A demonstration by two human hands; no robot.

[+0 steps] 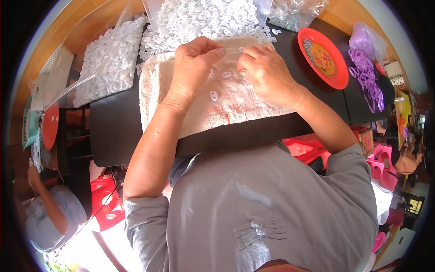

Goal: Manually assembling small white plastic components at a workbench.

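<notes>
Both my hands are raised over a folded cream cloth [190, 124] on the black table. My left hand [195, 59] is closed, thumb and forefinger pinched together; what is between them is too small to make out. Just to its right, my right hand [269, 75] is also closed, fingers curled in a pinch, and its contents are hidden. Between and below the hands, a white oval piece with two holes [226, 75] and a similar white piece [214, 95] lie on the cloth. Another small white piece [241, 49] shows beside my right fingertips.
Beyond the cloth, a clear bin [151, 17] spills many white pieces; a heap of them [108, 63] lies at left. A red plate [337, 80] with small metal bits, a clear bag [297, 13] and purple ribbons [367, 84] are at right. Another person [54, 213] sits at far left.
</notes>
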